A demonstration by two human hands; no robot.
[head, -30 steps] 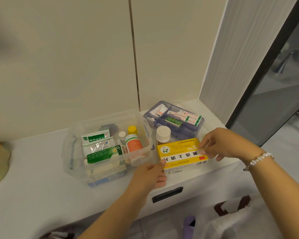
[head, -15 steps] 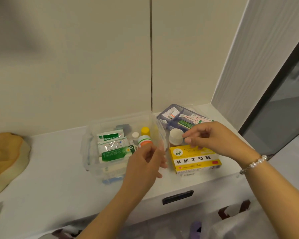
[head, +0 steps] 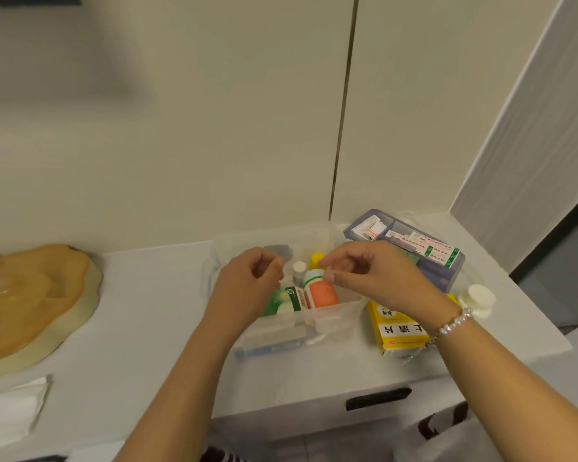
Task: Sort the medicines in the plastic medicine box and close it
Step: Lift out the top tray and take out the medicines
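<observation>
White counter: both hands' fingers curled, holding nothing, above clear medicine box (head: 331, 315) lying crosswise.

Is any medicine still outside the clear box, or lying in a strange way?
Yes. The yellow carton lies flat on the counter to the right of the clear box, and the white-capped bottle stands beyond it, near the counter's edge. Nothing looks spilled or damaged.
</observation>
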